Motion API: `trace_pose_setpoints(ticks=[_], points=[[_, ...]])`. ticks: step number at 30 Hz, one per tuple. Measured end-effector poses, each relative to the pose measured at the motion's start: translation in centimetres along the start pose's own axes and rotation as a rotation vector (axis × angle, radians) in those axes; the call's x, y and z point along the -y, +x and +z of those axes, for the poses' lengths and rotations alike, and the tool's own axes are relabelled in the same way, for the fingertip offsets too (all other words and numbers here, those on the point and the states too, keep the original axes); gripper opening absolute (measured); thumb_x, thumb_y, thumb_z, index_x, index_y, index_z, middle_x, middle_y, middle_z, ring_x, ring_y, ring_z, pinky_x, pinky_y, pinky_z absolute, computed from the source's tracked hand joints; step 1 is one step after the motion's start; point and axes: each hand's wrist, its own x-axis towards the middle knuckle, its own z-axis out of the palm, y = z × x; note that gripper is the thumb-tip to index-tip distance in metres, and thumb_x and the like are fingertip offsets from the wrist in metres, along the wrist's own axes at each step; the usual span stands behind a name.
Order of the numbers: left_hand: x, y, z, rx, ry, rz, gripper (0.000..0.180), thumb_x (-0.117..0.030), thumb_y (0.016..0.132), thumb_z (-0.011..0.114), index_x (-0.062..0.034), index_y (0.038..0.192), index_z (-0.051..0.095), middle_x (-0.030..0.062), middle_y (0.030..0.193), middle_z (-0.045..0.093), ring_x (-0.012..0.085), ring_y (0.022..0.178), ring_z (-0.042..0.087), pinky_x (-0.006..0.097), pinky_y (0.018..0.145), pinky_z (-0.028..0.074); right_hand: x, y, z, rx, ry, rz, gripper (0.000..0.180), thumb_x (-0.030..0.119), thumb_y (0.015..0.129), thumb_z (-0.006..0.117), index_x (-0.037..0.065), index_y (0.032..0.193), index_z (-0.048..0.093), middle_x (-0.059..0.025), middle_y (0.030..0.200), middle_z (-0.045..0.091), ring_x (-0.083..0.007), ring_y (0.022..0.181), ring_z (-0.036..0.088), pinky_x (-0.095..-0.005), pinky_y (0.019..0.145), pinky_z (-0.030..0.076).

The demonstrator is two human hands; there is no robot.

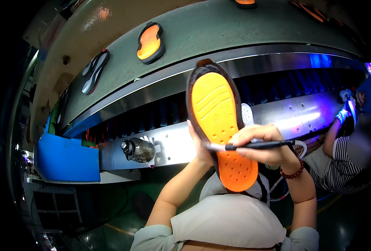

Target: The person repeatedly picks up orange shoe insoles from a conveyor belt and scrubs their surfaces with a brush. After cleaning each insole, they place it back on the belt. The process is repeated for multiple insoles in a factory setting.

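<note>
A shoe sole with an orange inner face and a dark rim is held up in front of me, its long side nearly upright. The face carries wavy ridges at the far end and small holes toward the near end. My left hand grips the sole's left edge; some of its fingers are hidden behind. Between the fingers of my right hand is a slim black pen-shaped brush. Its pale, slightly blurred tip lies over the sole's left edge near my left hand. A white hose curves from its back end.
Beyond a metal rail, a green conveyor belt carries another orange sole and grey soles. A dark bottle lies on the metal ledge, left of a white sole. A co-worker in stripes is at right.
</note>
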Motion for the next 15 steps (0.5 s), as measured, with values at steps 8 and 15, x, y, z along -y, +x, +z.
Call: trace_pose_setpoints(ticks=[8, 15], points=[[-0.9, 2.3, -0.2, 0.094, -0.08, 0.244, 0.086, -0.074, 0.076, 0.02, -0.0104, 0.134, 0.025, 0.0196, 0.126, 0.039, 0.0351, 0.111, 0.044, 0.045, 0.094, 0.036, 0.1, -1.0, 0.0, -0.064, -0.003, 0.017, 0.013, -0.001, 0.071, 0.065, 0.0, 0.085, 0.063, -0.0114, 0.083, 0.065, -0.0162, 0.081, 0.061, -0.0267, 0.075, 0.047], [-2.0, 2.9, 1.1, 0.108, -0.114, 0.397, 0.088, -0.075, 0.075, 0.023, -0.0096, 0.133, 0.024, 0.0245, 0.124, 0.039, 0.0366, 0.107, 0.045, 0.046, 0.092, 0.037, 0.3, -2.4, -0.7, -0.155, 0.019, 0.112, 0.014, -0.002, 0.069, 0.066, 0.003, 0.082, 0.064, -0.0089, 0.087, 0.065, -0.0157, 0.08, 0.059, -0.0268, 0.076, 0.044]])
